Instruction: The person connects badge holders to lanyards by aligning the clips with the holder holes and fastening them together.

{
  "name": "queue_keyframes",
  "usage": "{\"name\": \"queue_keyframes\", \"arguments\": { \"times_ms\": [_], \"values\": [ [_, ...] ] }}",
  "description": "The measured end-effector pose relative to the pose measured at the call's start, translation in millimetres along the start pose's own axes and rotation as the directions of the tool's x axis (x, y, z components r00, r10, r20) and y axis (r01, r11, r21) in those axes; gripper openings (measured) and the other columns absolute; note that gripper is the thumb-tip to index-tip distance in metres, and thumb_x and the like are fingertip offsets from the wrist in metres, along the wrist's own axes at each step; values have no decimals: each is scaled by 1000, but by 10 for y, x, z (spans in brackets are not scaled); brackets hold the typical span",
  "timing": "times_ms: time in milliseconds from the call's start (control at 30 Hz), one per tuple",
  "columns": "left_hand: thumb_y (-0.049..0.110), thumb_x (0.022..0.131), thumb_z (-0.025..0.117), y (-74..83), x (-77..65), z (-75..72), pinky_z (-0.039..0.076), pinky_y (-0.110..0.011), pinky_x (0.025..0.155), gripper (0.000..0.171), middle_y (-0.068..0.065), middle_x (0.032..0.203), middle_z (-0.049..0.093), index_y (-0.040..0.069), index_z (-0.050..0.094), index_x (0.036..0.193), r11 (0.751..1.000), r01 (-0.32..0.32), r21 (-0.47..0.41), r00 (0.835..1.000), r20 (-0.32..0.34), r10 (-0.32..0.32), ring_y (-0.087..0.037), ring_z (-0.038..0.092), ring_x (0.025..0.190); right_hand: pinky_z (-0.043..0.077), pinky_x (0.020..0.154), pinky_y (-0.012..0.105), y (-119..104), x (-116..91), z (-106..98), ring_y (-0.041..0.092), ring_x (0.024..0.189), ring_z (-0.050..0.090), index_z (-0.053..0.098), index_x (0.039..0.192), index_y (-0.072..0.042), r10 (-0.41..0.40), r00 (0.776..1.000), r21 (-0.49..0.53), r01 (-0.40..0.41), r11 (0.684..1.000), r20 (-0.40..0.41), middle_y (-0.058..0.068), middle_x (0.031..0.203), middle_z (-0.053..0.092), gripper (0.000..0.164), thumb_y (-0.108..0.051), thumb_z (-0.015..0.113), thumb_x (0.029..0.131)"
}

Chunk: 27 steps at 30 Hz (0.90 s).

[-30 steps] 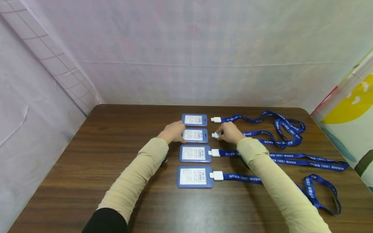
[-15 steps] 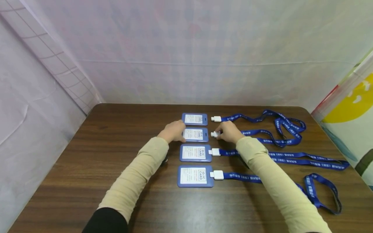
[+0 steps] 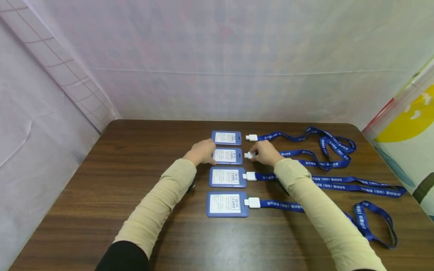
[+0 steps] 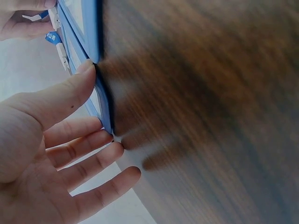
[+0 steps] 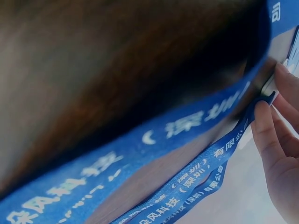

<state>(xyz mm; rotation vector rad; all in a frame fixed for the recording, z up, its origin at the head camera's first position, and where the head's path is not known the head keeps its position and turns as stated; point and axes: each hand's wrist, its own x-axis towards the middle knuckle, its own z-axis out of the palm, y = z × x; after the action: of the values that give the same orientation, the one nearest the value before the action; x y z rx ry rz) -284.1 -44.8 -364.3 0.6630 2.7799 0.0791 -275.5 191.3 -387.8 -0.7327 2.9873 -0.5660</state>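
Blue badge holders with white ID cards lie in a column on the table. My left hand grips the left end of the second badge holder from the back, its thumb at the near corner and fingers at the far one. To the right, my right hand pinches the white clip of a blue lanyard, just short of that holder's slot. In the right wrist view, thumb and fingers close on the lanyard's clip end; the strap crosses in front.
The rearmost badge holder lies apart from its lanyard clip. Two nearer holders, the third and the front one, have clips at their slots. A lanyard loop lies at front right. A curtain hangs behind the table.
My right hand has shifted very slightly left with the clip, closer to the second holder. The left hand stays in place.
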Motion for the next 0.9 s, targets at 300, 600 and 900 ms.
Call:
{"name": "queue_keyframes", "arguments": {
  "times_ms": [300, 600, 900],
  "values": [
    [30, 73, 76, 0, 9, 6, 49, -32, 71, 34, -8, 98, 52, 4, 61, 89, 1000, 3, -6, 1000, -1, -3, -18, 51, 82, 47, 79, 41, -15, -1, 5, 30, 86, 61, 70, 90, 4, 17, 1000, -1, -17, 1000, 8, 15, 88, 67, 25, -10, 75, 70],
    [30, 74, 75, 1, 6, 3, 48, -31, 71, 35, -8, 99, 52, 4, 60, 92, 1000, 5, -4, 1000, 6, -5, -18, 51, 82, 47, 80, 40, -23, -4, 3, 30, 87, 60, 69, 92, 5, -13, 1000, -26, 13, 1000, 15, 17, 88, 66, 25, -9, 74, 72],
    [30, 73, 76, -2, 23, 17, 48, -31, 70, 36, -7, 97, 52, 4, 61, 93, 1000, 11, -14, 1000, 5, -11, -18, 51, 81, 48, 75, 40, -8, -6, 10, 27, 79, 58, 69, 91, 5, -68, 998, -60, 69, 996, 15, 13, 81, 63, 23, -7, 73, 73]
  ]
}}
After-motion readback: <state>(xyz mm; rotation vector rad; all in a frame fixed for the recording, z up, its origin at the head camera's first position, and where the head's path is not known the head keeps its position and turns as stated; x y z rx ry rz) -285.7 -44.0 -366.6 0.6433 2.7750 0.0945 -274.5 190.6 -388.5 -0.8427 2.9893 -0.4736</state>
